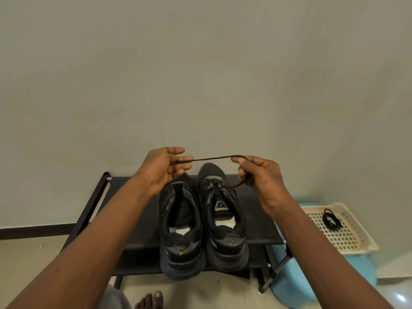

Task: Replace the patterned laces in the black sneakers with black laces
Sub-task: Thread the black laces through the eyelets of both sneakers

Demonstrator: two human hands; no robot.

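**Item: black lace, stretched between two hands above the pair**

Handling note: the step appears to be drawing the lace through the lowest eyelets. It is best done by pulling both sides to equal length and keeping the cord flat and untwisted before crossing upward.

- Left hand (163, 169): fingers loosely curled, pinching one end of the black lace (214, 157) at the fingertips.
- Right hand (260, 179): fingers curled round the same lace. From there it drops to the eyelets just below.
- Right sneaker (223, 219): directly beneath both hands, carrying the lace near its toe.
- Left sneaker (180, 230): touching it, under the left wrist (its lacing cannot be made out).
- Black rack (138, 219): bears both sneakers.
- Basket (356, 237): well outside the right hand, holding a coiled spare lace (331, 219).
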